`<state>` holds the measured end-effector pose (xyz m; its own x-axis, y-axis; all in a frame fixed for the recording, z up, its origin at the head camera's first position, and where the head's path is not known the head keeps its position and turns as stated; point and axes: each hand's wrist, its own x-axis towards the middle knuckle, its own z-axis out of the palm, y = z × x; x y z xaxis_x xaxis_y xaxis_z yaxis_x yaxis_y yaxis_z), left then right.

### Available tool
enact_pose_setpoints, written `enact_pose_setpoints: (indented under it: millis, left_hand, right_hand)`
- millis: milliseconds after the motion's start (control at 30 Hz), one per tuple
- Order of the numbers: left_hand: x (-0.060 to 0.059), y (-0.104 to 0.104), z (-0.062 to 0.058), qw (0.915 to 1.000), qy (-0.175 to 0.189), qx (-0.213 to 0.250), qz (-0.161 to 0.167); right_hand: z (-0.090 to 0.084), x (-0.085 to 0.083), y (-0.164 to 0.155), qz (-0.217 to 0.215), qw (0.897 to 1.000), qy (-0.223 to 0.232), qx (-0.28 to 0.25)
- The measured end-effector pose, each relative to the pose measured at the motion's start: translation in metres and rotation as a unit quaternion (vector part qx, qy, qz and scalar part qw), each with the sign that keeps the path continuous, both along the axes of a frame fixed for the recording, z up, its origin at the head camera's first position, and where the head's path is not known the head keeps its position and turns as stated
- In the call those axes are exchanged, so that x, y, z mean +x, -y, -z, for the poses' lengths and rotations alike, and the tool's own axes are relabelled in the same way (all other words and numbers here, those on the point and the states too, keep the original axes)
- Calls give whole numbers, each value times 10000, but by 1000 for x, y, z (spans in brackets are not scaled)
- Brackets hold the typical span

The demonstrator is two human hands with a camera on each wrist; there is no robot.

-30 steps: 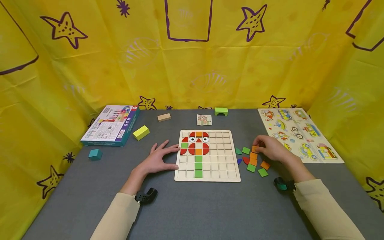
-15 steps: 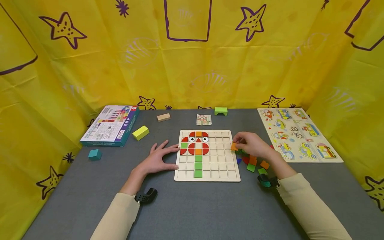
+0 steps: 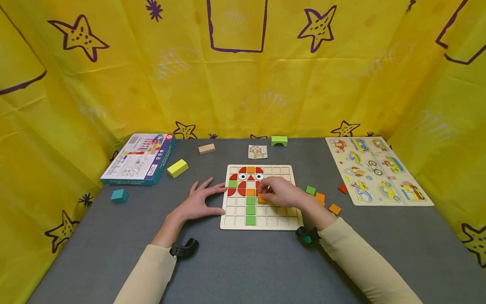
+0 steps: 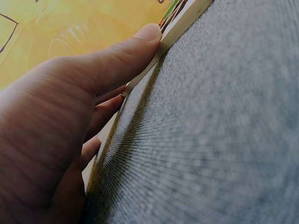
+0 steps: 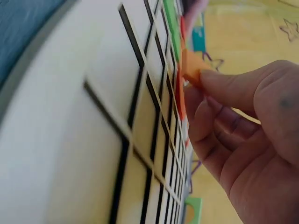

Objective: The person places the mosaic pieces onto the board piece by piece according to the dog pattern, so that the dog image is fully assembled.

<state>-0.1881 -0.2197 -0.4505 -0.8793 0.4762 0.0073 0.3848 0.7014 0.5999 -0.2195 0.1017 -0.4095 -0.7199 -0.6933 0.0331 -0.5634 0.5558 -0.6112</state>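
A wooden grid board (image 3: 279, 221) lies mid-table with red, orange and green tiles forming a figure on its left columns. My right hand (image 3: 279, 192) hovers over the board and pinches an orange square tile (image 3: 262, 198) just right of the green column; the right wrist view shows that orange tile (image 5: 194, 67) between thumb and fingertips above the grid board (image 5: 93, 140). My left hand (image 3: 201, 200) lies flat on the grey table with fingers spread, its thumb (image 4: 121, 56) touching the board's left edge (image 4: 180, 25).
Loose green, orange and red tiles (image 3: 320, 197) lie right of the board. A vehicle puzzle (image 3: 376, 169) sits far right, a game box (image 3: 138, 159) far left. A yellow block (image 3: 178, 167), teal cube (image 3: 119, 195), wooden block (image 3: 207, 148), green arch (image 3: 279, 141) and card (image 3: 257, 151) are scattered about.
My right hand lifted an orange tile from the loose pile and carried it leftwards over the board to beside the green column. The left hand stayed put.
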Motion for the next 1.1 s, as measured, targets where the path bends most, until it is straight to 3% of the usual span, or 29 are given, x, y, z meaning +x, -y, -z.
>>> enact_pose_setpoints:
  millis: [300,533,733,1100]
  left_hand:
    - [0,1,2,10000,-42,31,-21]
    - [0,0,1,10000,-24,31,-20]
    - [-1,0,1,10000,-4,6,-29]
    - [0,0,1,10000,-27,9,-10]
  right_hand:
    - [6,3,10,-49,9987,-214,454]
    - [6,2,-2,-26,9994,-145,305]
    - [1,-3,-34,383,9992,-74,58]
    - [-4,-7,-117,1190,9927,-98,142]
